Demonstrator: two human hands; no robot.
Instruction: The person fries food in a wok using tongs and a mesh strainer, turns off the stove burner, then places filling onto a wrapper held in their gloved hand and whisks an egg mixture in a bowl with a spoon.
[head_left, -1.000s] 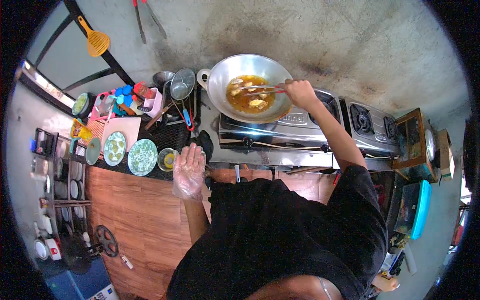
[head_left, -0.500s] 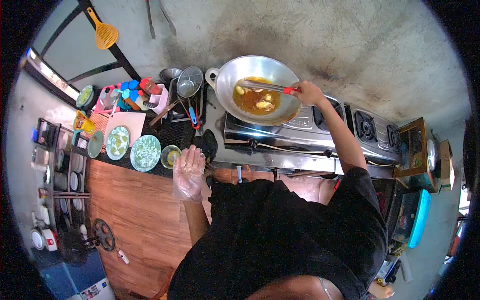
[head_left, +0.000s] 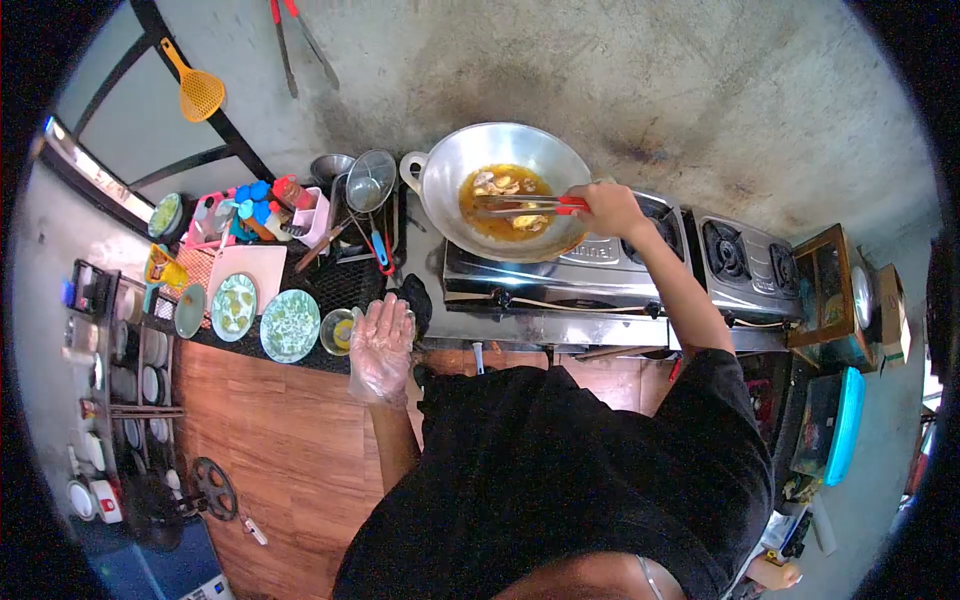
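My right hand grips red-handled metal tongs that reach into a large wok on the stove. Golden pieces of food float in the brown oil, and the tongs' tips are among them. My left hand, in a clear plastic glove, is held palm up with its fingers stretched out and nothing in it. Just left of it stands a small bowl with yellow liquid. Two patterned plates sit further left: one plate and another plate with pale green food on it.
A wire strainer with a blue-handled utensil beside it lies left of the wok. Further left are a pink cutting board and several bottles. More burners and a wooden cabinet stand right.
The tongs have shifted lower in the wok, and the food pieces lie differently in the oil. My left hand stays open near the small bowl. The whole view has tilted slightly.
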